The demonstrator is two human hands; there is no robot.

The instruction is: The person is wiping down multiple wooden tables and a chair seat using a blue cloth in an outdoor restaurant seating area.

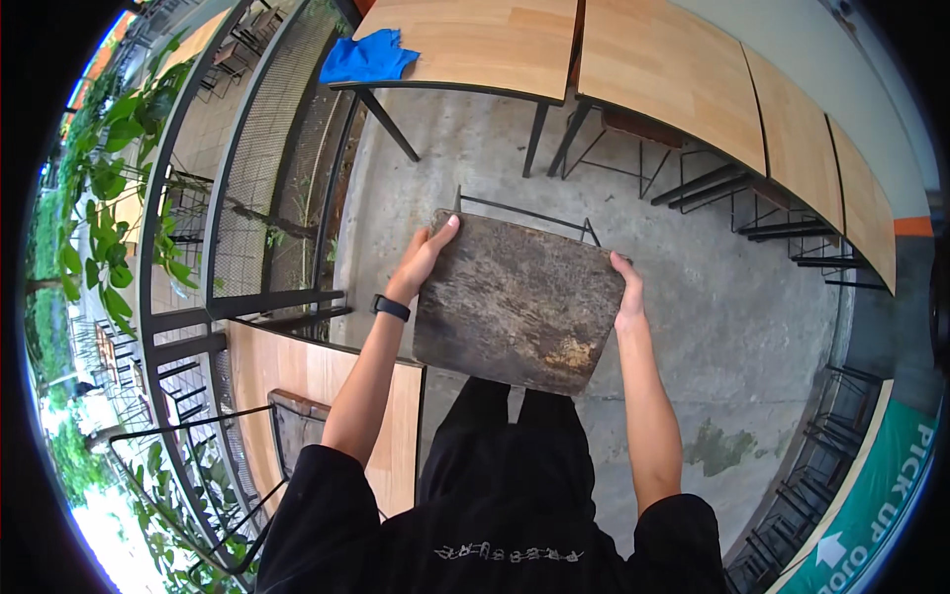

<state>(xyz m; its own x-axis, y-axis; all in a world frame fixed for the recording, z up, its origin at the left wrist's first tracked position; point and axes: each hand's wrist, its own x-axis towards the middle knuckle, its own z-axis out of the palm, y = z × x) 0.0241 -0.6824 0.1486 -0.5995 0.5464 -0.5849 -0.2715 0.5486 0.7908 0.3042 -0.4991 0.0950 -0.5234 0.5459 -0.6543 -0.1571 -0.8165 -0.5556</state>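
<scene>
A stool (pixel 522 297) with a dark, worn, square wooden seat is held up in front of my body. Thin black metal bars of its frame show past the far edge of the seat; the rest of its legs are hidden beneath. My left hand (pixel 424 259) grips the far left corner, thumb on top, with a black band on the wrist. At the right edge, near the far corner, my right hand (pixel 627 289) is closed around the seat, its fingers mostly hidden below.
Wooden tables (pixel 475 45) line the far side and right, with stools (pixel 643 127) under them. A blue cloth (pixel 371 56) lies on the far left table. On the near left table (pixel 391 426) rests another stool (pixel 297 424), legs outward. A metal mesh railing (pixel 262 178) runs along the left.
</scene>
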